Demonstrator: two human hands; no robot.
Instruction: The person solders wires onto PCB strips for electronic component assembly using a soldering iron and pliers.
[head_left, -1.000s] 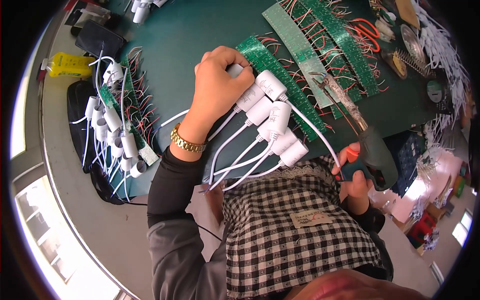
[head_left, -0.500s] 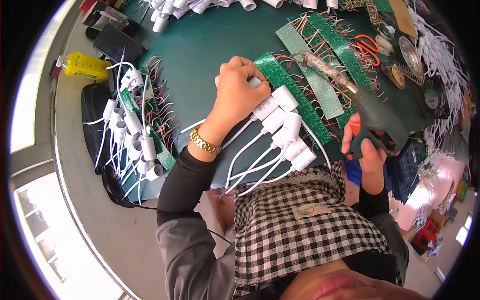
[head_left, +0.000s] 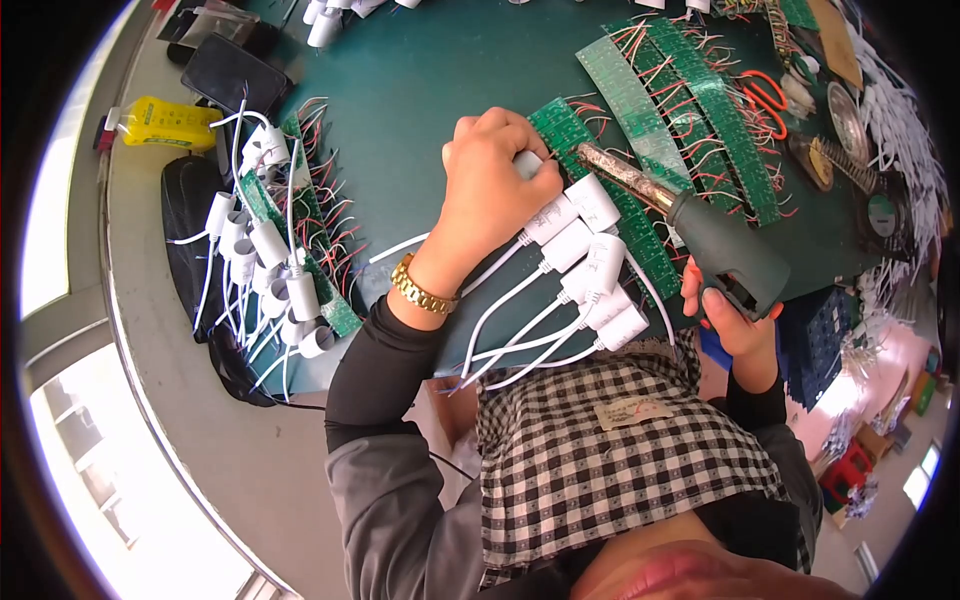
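My left hand point(head_left: 490, 185), a gold watch at its wrist, has its fingers closed around a white plastic cylinder point(head_left: 527, 165) at the upper end of a green circuit board strip point(head_left: 640, 235). Several white cylinders point(head_left: 603, 262) with white cables lie in a row along that strip, below the hand. A dark green soldering gun point(head_left: 735, 240) is gripped in my right hand point(head_left: 742, 325). Its scorched metal barrel point(head_left: 625, 175) points up-left, with the end over or against the strip near my left fingers. Contact at the tip cannot be made out.
More board strips with red and white wires point(head_left: 705, 110) lie to the right, beside orange-handled scissors point(head_left: 765, 103) and a metal spring point(head_left: 848, 165). At left are a cluster of corded cylinders point(head_left: 268, 245), a yellow bottle point(head_left: 170, 124) and a dark phone point(head_left: 235, 75).
The soldering gun has swung down and left, bringing its barrel end to the strip near my left hand. My left hand keeps its hold on the cylinder. The whole view has shifted slightly.
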